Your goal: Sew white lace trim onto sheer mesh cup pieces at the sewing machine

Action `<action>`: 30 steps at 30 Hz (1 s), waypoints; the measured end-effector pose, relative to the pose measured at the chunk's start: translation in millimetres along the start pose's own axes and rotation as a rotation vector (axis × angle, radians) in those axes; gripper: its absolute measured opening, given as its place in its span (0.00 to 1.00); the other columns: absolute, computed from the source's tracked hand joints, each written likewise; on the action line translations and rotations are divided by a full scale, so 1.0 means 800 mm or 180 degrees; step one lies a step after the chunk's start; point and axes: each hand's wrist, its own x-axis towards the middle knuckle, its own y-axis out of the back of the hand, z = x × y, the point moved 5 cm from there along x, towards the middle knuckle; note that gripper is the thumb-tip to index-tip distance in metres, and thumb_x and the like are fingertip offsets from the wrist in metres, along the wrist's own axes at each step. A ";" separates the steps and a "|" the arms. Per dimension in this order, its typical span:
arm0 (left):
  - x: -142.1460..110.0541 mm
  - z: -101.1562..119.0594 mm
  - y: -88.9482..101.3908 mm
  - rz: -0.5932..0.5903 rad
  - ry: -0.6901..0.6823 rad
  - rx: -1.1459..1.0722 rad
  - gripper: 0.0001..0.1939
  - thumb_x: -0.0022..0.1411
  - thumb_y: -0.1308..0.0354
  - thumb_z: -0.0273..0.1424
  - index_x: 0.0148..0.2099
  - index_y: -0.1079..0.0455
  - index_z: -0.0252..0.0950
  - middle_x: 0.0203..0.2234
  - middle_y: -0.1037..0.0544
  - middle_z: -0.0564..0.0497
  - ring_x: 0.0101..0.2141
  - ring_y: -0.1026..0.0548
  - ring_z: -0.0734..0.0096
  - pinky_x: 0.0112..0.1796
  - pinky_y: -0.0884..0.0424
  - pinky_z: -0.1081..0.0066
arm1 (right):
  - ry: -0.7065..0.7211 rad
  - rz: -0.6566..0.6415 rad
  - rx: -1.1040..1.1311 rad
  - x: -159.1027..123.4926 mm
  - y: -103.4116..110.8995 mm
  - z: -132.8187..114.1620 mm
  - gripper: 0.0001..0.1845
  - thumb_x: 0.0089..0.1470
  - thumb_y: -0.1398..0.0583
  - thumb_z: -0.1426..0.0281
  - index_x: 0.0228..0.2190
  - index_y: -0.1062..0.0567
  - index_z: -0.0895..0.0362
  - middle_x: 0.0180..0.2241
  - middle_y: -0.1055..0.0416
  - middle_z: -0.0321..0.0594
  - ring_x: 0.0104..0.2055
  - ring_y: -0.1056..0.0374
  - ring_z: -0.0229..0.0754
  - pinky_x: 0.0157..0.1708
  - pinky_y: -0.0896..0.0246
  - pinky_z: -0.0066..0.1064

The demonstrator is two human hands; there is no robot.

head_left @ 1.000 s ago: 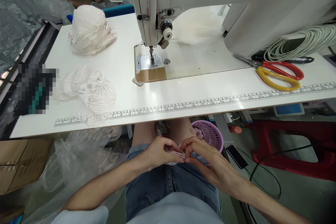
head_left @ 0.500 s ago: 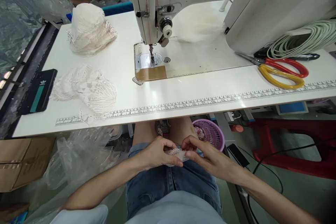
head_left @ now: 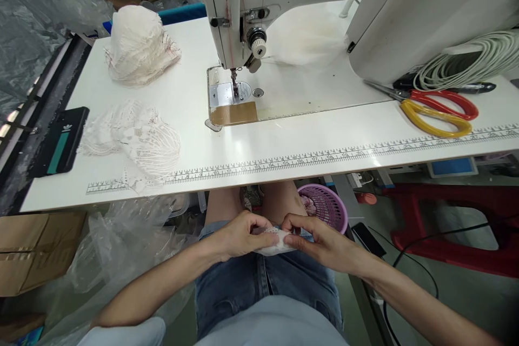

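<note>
Over my lap, a small piece of white lace fabric (head_left: 275, 246) is held between both hands. My left hand (head_left: 247, 235) pinches its left side, with the thumb lying across the top. At the other side, my right hand (head_left: 310, 235) grips the fabric between thumb and curled fingers. The fingertips of the two hands are close together, and part of the fabric is hidden behind them. On the table to the left lie a flat white lace piece (head_left: 141, 140) and, behind it, a stack of white cup-shaped fabric pieces (head_left: 135, 46).
A sewing machine (head_left: 235, 38) stands over the white table (head_left: 292, 143), which has a printed ruler along its front edge. Scissors (head_left: 438, 111) and a cable coil (head_left: 466, 65) lie right, a black phone-like case (head_left: 60, 140) left. A purple basket (head_left: 328, 205) sits below.
My left thumb has shifted up onto the fabric, and my right fingers have closed in on it. More of the fabric's lower side shows now. The things on the table are unmoved.
</note>
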 end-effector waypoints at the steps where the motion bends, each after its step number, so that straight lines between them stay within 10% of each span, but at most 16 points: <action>1: 0.000 0.001 0.001 0.0035 -0.0028 0.0052 0.21 0.51 0.40 0.46 0.25 0.33 0.31 0.19 0.40 0.56 0.23 0.44 0.79 0.24 0.50 0.76 | 0.0039 0.0040 -0.0010 0.000 0.001 -0.001 0.12 0.61 0.50 0.61 0.32 0.34 0.56 0.29 0.38 0.34 0.30 0.43 0.36 0.30 0.46 0.26; 30: 0.001 0.005 0.017 0.0206 -0.0303 0.0014 0.12 0.42 0.32 0.34 0.25 0.26 0.30 0.20 0.31 0.54 0.25 0.37 0.77 0.26 0.43 0.76 | -0.0107 -0.0062 0.0719 0.012 -0.001 -0.001 0.17 0.59 0.47 0.57 0.27 0.33 0.58 0.24 0.44 0.31 0.25 0.50 0.33 0.25 0.54 0.25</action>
